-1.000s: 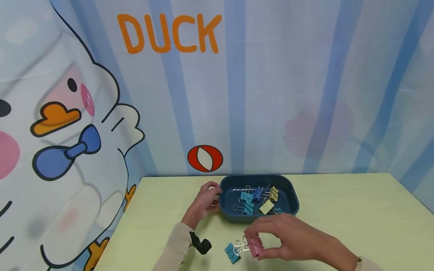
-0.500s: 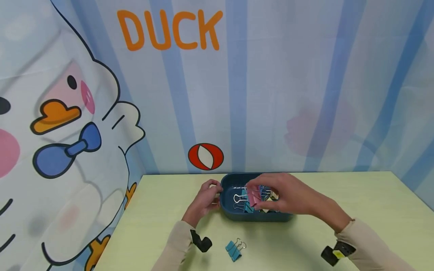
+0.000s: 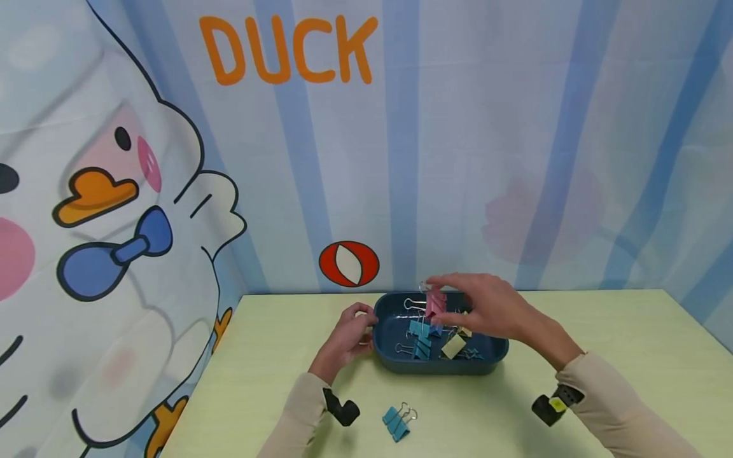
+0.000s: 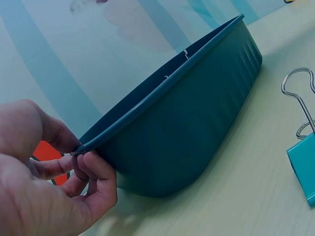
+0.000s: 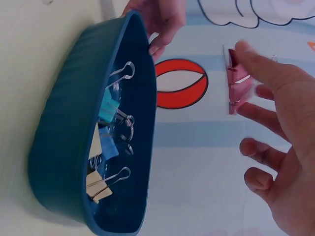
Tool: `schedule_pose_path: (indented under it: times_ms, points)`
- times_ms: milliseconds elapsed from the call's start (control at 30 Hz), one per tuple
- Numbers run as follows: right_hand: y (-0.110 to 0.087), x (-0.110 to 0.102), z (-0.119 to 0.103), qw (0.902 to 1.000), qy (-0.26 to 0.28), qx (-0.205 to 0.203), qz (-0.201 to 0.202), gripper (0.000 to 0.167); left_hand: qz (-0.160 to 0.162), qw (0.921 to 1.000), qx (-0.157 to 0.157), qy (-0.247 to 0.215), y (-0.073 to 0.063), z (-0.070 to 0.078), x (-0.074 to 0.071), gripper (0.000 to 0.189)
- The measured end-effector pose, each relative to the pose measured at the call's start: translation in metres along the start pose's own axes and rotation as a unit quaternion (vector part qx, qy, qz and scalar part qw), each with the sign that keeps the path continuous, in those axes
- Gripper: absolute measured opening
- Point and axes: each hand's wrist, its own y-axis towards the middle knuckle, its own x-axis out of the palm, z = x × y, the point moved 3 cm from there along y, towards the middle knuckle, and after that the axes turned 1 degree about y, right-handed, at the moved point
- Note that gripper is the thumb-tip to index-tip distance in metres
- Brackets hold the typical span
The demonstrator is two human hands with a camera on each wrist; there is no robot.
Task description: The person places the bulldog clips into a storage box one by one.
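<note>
My left hand [image 3: 346,334] pinches the left end of a dark blue tray [image 3: 441,367] by its rim, and the left wrist view shows the thumb and fingers on either side of that edge. Over the tray's back part, a pink binder clip [image 3: 436,301] is held between the thumb and a finger of my right hand [image 3: 495,305]. In the right wrist view the pink clip [image 5: 241,86] is gripped across its length, the other fingers loosely bent. Inside the tray lie teal clips [image 3: 420,346], a blue clip [image 5: 108,143] and yellowish clips [image 3: 453,347].
A teal binder clip [image 3: 396,423] lies on the pale table [image 3: 601,375] in front of the tray, its wire handles up to the right. Behind the table hangs a blue striped cloth [image 3: 458,159] with duck drawings. A black wrist camera [image 3: 552,410] sits on the right sleeve.
My right hand has lifted the pink clip from beside the teal one on the table and carried it forward over the tray, towards its back. The left hand stays at the rim.
</note>
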Motion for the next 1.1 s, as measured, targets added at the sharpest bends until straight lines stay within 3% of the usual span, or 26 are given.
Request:
schedule_pose_path:
  times_ms: [167, 500, 633, 800, 1100]
  points:
    - [-0.005, 0.001, 0.0, 0.9996, -0.019, 0.014, 0.014, 0.087, -0.002, 1.0, 0.002, -0.002, 0.0, 0.001, 0.001, 0.019]
    - [-0.014, 0.017, -0.027, 0.9988, 0.003, -0.048, -0.007, 0.09, 0.002, 1.0, -0.001, 0.003, -0.001, 0.002, 0.002, 0.021]
    - [-0.02, 0.033, -0.037, 0.9959, 0.033, -0.067, -0.051, 0.087, 0.004, 1.0, -0.001, 0.008, -0.001, 0.003, 0.001, 0.021]
    - [-0.031, 0.061, -0.047, 0.9852, 0.085, -0.088, -0.12, 0.078, 0.006, 0.9998, 0.005, 0.017, -0.002, 0.003, 0.001, 0.02]
    - [-0.042, 0.107, -0.053, 0.9624, 0.117, -0.081, -0.232, 0.059, 0.012, 0.9997, 0.003, 0.019, -0.001, 0.002, 0.001, 0.019]
